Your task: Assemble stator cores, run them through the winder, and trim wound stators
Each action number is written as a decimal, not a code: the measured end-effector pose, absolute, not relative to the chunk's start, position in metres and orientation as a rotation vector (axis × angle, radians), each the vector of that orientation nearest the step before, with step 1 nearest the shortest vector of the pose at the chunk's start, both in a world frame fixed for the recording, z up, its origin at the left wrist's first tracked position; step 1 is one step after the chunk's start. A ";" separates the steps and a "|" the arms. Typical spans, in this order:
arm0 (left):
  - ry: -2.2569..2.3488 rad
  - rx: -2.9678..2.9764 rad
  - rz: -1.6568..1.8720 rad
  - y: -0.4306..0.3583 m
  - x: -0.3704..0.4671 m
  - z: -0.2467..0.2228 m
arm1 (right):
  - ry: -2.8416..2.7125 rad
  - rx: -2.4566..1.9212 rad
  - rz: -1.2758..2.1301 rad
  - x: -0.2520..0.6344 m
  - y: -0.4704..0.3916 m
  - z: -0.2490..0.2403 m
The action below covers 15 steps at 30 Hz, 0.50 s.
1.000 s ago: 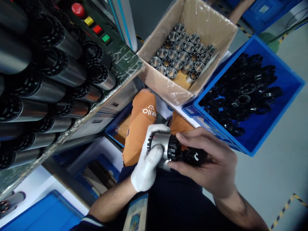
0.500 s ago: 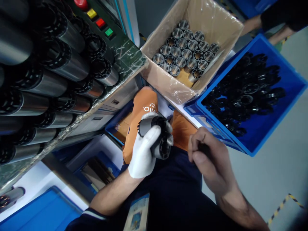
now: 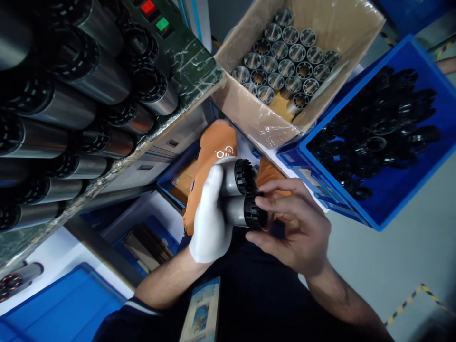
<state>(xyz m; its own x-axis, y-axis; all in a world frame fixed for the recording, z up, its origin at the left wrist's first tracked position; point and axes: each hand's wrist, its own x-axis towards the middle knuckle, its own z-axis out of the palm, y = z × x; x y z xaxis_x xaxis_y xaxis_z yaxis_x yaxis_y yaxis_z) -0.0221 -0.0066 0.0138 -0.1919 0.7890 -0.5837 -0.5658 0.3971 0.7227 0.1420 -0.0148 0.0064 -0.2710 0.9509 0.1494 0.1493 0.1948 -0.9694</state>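
My left hand (image 3: pixel 211 230), in a white glove, is closed around two grey metal stator cores, an upper one (image 3: pixel 230 179) and a lower one (image 3: pixel 235 211). They lie side by side, with black slotted end rings facing right. Bare, my right hand (image 3: pixel 301 228) has its fingers and thumb around the black end ring (image 3: pixel 256 211) of the lower core. Part of the thumb and fingertips' contact is hidden behind the ring. The upper core's end ring (image 3: pixel 245 176) sits just above my right fingertips.
A cardboard box (image 3: pixel 249 118) holds several upright metal cores. Beside it, a blue crate (image 3: pixel 383 221) contains many black rings. Ringed cores (image 3: pixel 107 78) crowd the green bench (image 3: pixel 192 71) at left, near lit buttons (image 3: pixel 162 24). Another blue bin (image 3: pixel 67 308) is lower left.
My right hand has moved left onto the lower core's end ring. My left hand has turned the two cores so their ringed ends face right.
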 end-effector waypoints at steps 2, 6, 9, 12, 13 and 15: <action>1.232 0.178 1.263 -0.006 -0.022 0.013 | -1.594 -1.077 1.209 0.144 -0.016 0.008; 1.214 0.190 1.304 -0.006 -0.021 0.009 | -1.599 -1.134 1.182 0.144 -0.020 0.011; 1.200 0.197 1.335 -0.007 -0.019 0.008 | -1.632 -1.150 1.154 0.137 -0.028 0.002; 1.205 0.230 1.403 -0.008 -0.018 0.007 | -1.640 -1.122 1.022 0.135 -0.036 -0.008; 1.199 0.245 1.409 -0.007 -0.019 0.006 | -1.670 -1.113 0.978 0.138 -0.036 -0.008; 1.170 0.251 1.382 -0.007 -0.021 0.003 | -1.814 -1.126 0.965 0.149 -0.031 0.003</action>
